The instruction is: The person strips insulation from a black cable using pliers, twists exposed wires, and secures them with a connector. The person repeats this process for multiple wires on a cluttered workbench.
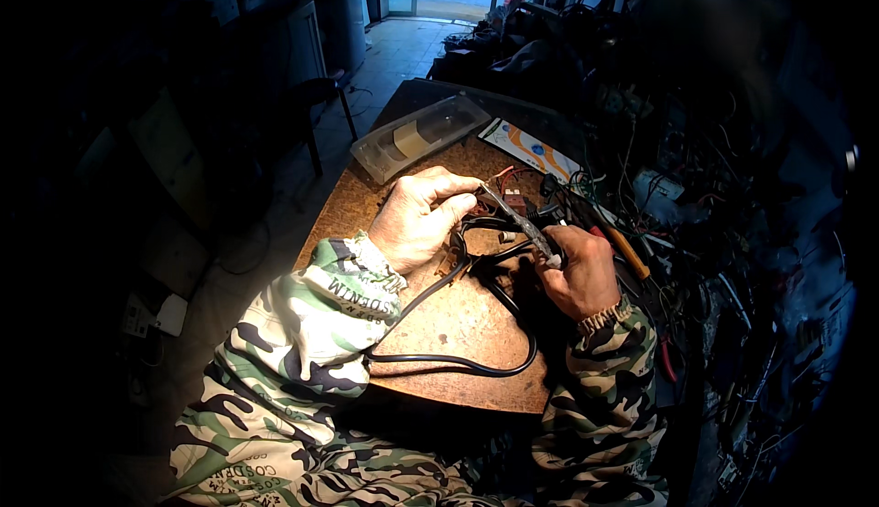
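Observation:
My right hand is closed round a long, narrow grey tool with a worn surface; its exact kind is unclear. The tool slants up and to the left, its tip at the fingertips of my left hand. Thumb and forefinger of that hand are pinched together, and what lies between them is too small to make out. A black cable loops over the brown table below both hands. Partly hidden behind the tool is a small reddish block with thin wires around it.
A clear plastic tray and a white-and-orange printed card lie at the table's far side. Tools with an orange handle and tangled wires crowd the right. A dark stool stands on the floor at the left.

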Demonstrator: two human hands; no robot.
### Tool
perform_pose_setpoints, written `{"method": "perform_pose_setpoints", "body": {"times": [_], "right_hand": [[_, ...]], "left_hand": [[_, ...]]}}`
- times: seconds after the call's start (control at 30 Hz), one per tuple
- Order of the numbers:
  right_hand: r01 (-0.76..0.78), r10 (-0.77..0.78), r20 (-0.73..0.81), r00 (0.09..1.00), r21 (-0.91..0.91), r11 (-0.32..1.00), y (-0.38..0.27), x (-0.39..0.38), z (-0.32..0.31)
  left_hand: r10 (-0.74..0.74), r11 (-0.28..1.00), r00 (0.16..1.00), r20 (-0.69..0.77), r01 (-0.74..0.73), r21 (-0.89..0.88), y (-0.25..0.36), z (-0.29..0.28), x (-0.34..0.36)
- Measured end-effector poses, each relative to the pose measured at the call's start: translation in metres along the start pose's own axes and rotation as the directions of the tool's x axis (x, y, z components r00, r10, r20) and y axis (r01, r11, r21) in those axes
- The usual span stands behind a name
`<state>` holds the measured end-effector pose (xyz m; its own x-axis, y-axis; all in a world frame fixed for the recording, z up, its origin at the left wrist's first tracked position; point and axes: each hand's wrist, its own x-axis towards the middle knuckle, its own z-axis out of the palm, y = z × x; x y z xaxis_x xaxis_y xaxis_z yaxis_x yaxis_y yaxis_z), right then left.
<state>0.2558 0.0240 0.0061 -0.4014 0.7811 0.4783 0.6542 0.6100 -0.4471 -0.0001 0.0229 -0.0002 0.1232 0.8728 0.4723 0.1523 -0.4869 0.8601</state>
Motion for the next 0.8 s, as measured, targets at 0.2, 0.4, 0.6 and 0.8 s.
{"method": "perform_pose_setpoints", "body": {"times": [0.2,0.4,0.6,0.8], "right_hand": [[-0.044,0.045,0.069,0.997,-0.026,0.999,-0.007,0.0,-0.005],[-0.018,0.019,0.03,0.999,-0.021,1.0,-0.002,0.0,0.001],[-0.037,0.035,-0.021,0.999,-0.105,0.994,0.006,-0.001,0.004],[-0.1,0.06,-0.16,0.985,-0.256,0.962,-0.014,-0.002,0.007]], "left_hand": [[0.01,1.0,1.0,0.003,-0.01,0.013,0.002,-0.003,-0.002],[-0.032,0.999,0.999,-0.018,0.031,-0.02,0.001,0.0,-0.002],[-0.134,0.981,0.99,-0.037,0.128,-0.144,-0.004,-0.002,-0.001],[-0.171,0.975,0.985,-0.015,0.168,-0.145,0.003,0.006,0.0]]}}
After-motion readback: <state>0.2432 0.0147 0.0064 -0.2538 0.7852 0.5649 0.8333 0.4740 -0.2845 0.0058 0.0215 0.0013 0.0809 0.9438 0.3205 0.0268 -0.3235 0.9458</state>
